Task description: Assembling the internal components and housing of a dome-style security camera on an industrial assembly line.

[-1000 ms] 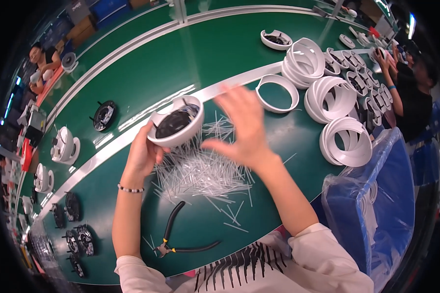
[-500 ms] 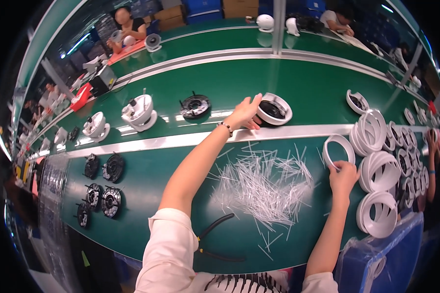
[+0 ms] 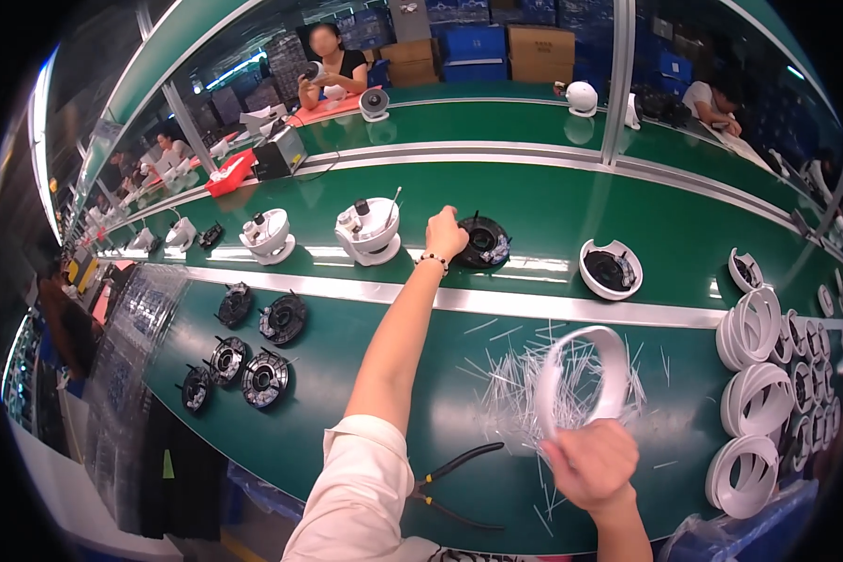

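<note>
My left hand [image 3: 447, 234] reaches to the far belt, its fingers curled at the left edge of a round black part [image 3: 484, 243] with prongs and pale pieces on it. My fingertips are partly hidden there. In front of me, my right hand [image 3: 598, 464] grips a white plastic ring [image 3: 613, 375] by its lower rim and holds it raised above a loose heap of thin clear strips [image 3: 506, 384]. A white round housing [image 3: 613, 270] with a black part inside lies on the belt, to the right of the black part.
Pliers [image 3: 459, 482] with dark handles lie near the front edge. Several black round parts [image 3: 283, 318] sit at left, and stacked white rings [image 3: 754, 398] at right. White assemblies [image 3: 370, 229] line the belt. A person [image 3: 332, 75] works across the line.
The view has turned left. My left hand has left the white housing and moved to the black part. My right hand has lifted the white ring from beside the stacks and brought it over the strips.
</note>
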`<state>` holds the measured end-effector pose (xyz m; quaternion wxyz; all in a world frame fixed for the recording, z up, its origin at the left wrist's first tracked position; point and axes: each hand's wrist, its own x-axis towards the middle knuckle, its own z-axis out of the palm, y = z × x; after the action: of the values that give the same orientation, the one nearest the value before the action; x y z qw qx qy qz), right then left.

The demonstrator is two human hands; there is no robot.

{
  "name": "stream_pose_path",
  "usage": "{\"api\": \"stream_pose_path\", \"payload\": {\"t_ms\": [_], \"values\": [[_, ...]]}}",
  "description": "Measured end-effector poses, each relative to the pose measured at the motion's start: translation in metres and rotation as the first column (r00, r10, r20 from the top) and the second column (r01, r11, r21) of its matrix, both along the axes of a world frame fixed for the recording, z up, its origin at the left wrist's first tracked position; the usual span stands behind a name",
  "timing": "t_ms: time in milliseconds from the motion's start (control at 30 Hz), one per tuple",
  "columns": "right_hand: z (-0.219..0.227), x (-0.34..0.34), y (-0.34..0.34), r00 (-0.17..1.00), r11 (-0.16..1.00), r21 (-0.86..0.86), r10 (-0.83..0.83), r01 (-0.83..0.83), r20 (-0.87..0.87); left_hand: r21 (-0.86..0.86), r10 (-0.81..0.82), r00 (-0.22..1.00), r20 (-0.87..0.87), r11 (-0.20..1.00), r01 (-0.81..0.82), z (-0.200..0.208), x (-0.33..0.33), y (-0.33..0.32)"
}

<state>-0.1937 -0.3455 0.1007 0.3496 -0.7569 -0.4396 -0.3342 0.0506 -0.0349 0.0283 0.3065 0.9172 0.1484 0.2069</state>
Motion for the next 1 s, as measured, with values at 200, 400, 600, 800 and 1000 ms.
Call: {"api": "stream_pose_path", "payload": {"t_ms": [200, 400, 600, 800, 1000], "values": [[-0.011, -0.043, 0.05, 0.939, 0.927, -0.159, 0.344, -0.341, -0.009, -0.228, -0.024, 0.997, 0.075, 0.973, 0.041, -0.003, -0.026, 0.016], [-0.047, -0.065, 0.084, 0.935, 0.824, -0.448, 0.343, -0.348, -0.095, -0.83, -0.244, 0.954, 0.172, 0.486, 0.274, 0.038, -0.102, -0.025], [-0.023, -0.048, 0.094, 0.881, 0.751, -0.51, 0.199, -0.419, -0.429, -0.866, -0.37, 0.921, 0.118, 0.416, 0.278, 0.055, -0.134, -0.039], [-0.022, -0.028, 0.095, 0.784, 0.668, -0.606, -0.053, -0.432, -0.618, -0.892, -0.415, 0.874, 0.252, 0.251, 0.376, 0.066, -0.145, -0.05], [0.007, -0.005, 0.056, 0.731, 0.941, 0.118, 0.321, -0.316, -0.602, -0.911, -0.353, 0.877, 0.327, 0.128, 0.392, 0.059, -0.153, -0.057]]}}
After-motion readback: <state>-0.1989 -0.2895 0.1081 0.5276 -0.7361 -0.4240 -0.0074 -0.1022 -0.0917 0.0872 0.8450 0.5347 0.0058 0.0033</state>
